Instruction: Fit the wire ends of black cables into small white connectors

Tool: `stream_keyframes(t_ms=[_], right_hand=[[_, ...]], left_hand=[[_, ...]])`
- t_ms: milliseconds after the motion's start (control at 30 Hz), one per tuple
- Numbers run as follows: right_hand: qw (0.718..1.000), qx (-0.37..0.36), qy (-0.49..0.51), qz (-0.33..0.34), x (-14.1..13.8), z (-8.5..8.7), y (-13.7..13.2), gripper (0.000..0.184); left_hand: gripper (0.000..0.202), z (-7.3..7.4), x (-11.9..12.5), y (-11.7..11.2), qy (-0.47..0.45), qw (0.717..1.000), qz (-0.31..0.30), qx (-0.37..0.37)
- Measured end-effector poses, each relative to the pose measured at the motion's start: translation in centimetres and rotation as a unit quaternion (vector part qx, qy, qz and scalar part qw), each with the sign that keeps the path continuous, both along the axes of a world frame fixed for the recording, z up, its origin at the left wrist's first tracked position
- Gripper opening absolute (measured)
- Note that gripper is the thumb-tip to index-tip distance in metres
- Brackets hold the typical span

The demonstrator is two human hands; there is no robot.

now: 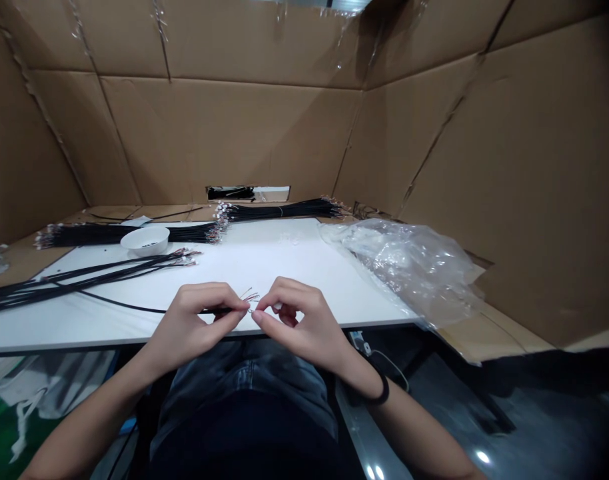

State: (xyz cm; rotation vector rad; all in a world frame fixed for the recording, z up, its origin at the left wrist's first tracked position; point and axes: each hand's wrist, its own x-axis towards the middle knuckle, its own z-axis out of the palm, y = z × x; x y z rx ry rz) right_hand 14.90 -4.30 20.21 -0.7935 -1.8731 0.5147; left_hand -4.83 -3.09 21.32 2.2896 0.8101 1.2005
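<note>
My left hand (199,317) pinches a black cable (124,305) close to its end, above the front edge of the white board. Several thin loose wires (249,295) fan out from that end, between the two hands. Opposite it, my right hand (302,320) has thumb and forefinger pressed together at the wire tips, its other fingers curled in. Whether it grips one wire or more is too small to make out. The cable trails left toward a loose group of black cables (109,272) with white connectors.
A white bowl (147,241) with small dark bits stands by a cable bundle (84,235). Another tied bundle (284,210) lies at the back. Clear plastic bags (404,260) cover the right side of the white board (284,253). Cardboard walls (234,133) enclose the workplace.
</note>
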Motion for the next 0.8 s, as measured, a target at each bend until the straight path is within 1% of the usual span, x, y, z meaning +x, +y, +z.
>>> stream_keyframes(t_ms=[100,167,233,333,400,500,600,733,800], right_hand=[[0.998,-0.053,0.006,0.03,0.09,0.28,0.01,0.014],[0.997,-0.074,0.007,0.036,0.14,0.35,-0.04,0.016],[0.995,-0.092,0.011,0.04,0.18,0.33,-0.13,0.014],[0.992,-0.112,0.026,0.045,0.24,0.2,-0.23,0.011],[0.992,-0.109,0.034,0.054,0.27,0.14,-0.21,0.012],[0.993,-0.086,0.044,0.074,0.27,0.15,-0.04,0.014],[0.993,-0.058,0.054,0.084,0.25,0.24,0.12,0.018],[0.991,-0.048,0.05,0.117,0.33,0.37,0.12,0.019],[0.99,-0.047,0.045,0.128,0.4,0.43,0.06,0.018]], left_hand=[[0.013,-0.04,0.08,0.03,0.009,0.999,-0.002,0.035],[0.013,-0.14,0.1,-0.02,0.015,0.998,-0.005,0.058],[0.012,-0.29,0.11,-0.14,0.019,0.997,-0.005,0.076],[0.011,-0.49,0.08,-0.38,0.023,0.995,-0.005,0.098],[0.01,-0.5,0.08,-0.5,0.016,0.995,-0.011,0.093],[0.01,-0.24,0.12,-0.58,-0.004,0.998,-0.02,0.053],[0.011,0.15,0.15,-0.56,-0.023,0.999,-0.029,-0.02],[0.007,0.35,-0.02,-0.4,-0.049,0.987,-0.065,-0.137],[0.006,0.27,-0.16,-0.3,-0.057,0.979,-0.075,-0.18]])
